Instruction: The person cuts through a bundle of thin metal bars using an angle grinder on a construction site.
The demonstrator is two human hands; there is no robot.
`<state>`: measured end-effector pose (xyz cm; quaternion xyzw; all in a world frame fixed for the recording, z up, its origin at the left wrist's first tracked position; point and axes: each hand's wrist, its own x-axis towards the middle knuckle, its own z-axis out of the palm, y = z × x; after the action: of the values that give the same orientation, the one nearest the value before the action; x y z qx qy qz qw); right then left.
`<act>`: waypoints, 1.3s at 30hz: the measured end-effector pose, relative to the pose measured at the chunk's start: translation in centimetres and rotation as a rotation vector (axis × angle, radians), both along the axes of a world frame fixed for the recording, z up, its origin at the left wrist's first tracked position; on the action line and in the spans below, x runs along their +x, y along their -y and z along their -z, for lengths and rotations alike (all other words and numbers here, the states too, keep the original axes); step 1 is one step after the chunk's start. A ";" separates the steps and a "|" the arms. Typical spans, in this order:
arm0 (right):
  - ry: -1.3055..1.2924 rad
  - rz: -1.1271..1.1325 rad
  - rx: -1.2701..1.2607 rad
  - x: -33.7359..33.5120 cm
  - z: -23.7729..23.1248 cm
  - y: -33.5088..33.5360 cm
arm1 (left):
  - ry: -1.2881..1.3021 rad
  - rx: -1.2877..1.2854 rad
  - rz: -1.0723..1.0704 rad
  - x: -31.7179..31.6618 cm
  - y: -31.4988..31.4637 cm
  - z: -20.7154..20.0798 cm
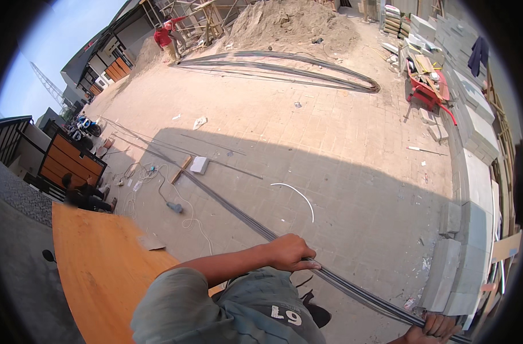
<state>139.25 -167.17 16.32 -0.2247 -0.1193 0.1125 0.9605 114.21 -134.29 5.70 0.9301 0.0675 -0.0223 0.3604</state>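
Observation:
A bundle of long, thin dark steel bars (353, 288) runs diagonally from the upper left of the paving to the lower right, passing in front of me. My left hand (291, 252) is closed around the bundle near the middle of the view, knuckles up. Farther along it, at the lower right edge, my right hand (432, 329) also grips the bars, partly cut off by the picture's rim. Toward the far end, the bars pass over a short wooden piece (181, 169) beside a white block (199, 165).
A bent bundle of bars (284, 67) lies before a sand heap (296, 26). Grey blocks (465, 264) and a red wheelbarrow (426, 92) line the right. An orange-brown board (100, 264), a corded power tool (174, 207) and a seated person (86, 192) are left.

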 end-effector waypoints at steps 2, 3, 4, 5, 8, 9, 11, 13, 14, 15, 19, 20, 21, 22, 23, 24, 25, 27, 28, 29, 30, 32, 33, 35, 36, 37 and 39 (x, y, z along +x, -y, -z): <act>-0.051 -0.049 0.060 3.7 0.2 5.0 | 0.016 0.029 -0.006 2.5 5.4 -0.7; -0.063 0.022 -0.032 5.6 0.3 8.0 | 0.029 0.060 -0.022 4.1 8.1 -0.7; -0.081 0.103 -0.123 7.4 0.8 11.1 | 0.037 0.090 -0.028 5.8 10.5 -0.7; 0.079 -0.079 0.041 10.4 0.8 15.5 | 0.078 0.084 -0.002 9.8 14.2 -0.7; 0.079 0.109 0.011 18.5 -0.5 25.6 | 0.042 0.090 0.016 19.6 23.2 -2.1; 0.038 0.144 0.001 20.0 -0.9 28.8 | 0.018 0.124 0.057 22.0 26.4 -1.9; -0.037 -0.028 0.143 23.9 -1.9 32.7 | 0.002 0.046 -0.019 23.7 32.1 -1.3; -0.206 -0.005 0.058 27.5 -2.8 35.3 | -0.043 0.058 -0.113 25.2 36.6 -2.7; -0.240 0.023 -0.026 29.5 -3.6 37.5 | 0.032 0.040 -0.114 27.9 39.9 -3.2; -0.252 0.044 -0.068 31.5 -3.8 39.6 | 0.006 0.046 -0.089 29.7 41.9 -2.2; -0.345 0.082 -0.066 36.5 -0.8 51.8 | -0.082 -0.069 -0.030 36.8 51.9 1.8; -0.352 0.086 -0.056 37.8 -0.3 54.4 | -0.068 -0.088 -0.012 38.4 54.1 2.4; -0.359 0.096 -0.048 39.1 0.4 56.4 | -0.055 -0.103 -0.005 39.6 56.0 3.0; -0.365 0.097 -0.044 40.6 1.0 58.3 | -0.040 -0.120 -0.007 41.1 57.6 3.5; -0.370 0.093 -0.043 42.4 1.6 60.1 | -0.071 -0.124 -0.009 42.8 59.2 4.0; -0.400 0.097 -0.049 44.4 2.4 61.9 | -0.100 -0.139 -0.018 44.7 61.1 4.5; -0.430 0.099 -0.057 46.4 3.2 63.7 | -0.129 -0.156 -0.030 46.8 63.2 5.1; -0.465 0.104 -0.070 50.7 4.3 67.9 | -0.093 -0.105 -0.048 51.1 67.8 5.5; -0.469 0.110 -0.074 52.9 4.6 70.2 | -0.083 -0.076 -0.056 53.2 70.3 5.1; -0.475 0.118 -0.078 54.9 4.7 72.6 | -0.074 -0.048 -0.061 55.1 72.9 4.8; -0.484 0.118 -0.074 56.8 4.5 74.6 | -0.108 -0.071 -0.058 57.2 74.8 4.3; -0.502 0.128 -0.066 60.4 3.9 79.2 | -0.174 -0.118 -0.043 61.2 79.3 3.3; -0.505 0.146 -0.073 62.3 3.6 81.6 | -0.192 -0.136 -0.027 63.6 81.6 3.3; -0.511 0.183 -0.086 65.6 2.9 87.0 | -0.247 -0.178 0.017 66.9 86.1 2.7; -0.508 0.189 -0.084 67.2 2.6 89.4 | -0.271 -0.199 0.034 68.5 88.8 2.3; -0.507 0.192 -0.083 68.8 2.4 91.7 | -0.294 -0.227 0.031 70.3 91.5 1.8; -0.498 0.199 -0.097 71.8 2.1 96.4 | -0.259 -0.207 0.073 73.7 96.3 1.9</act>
<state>211.05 -263.58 14.25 -0.2464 0.1488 0.0748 0.9548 187.86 -230.58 3.77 0.8793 0.0770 -0.1617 0.4414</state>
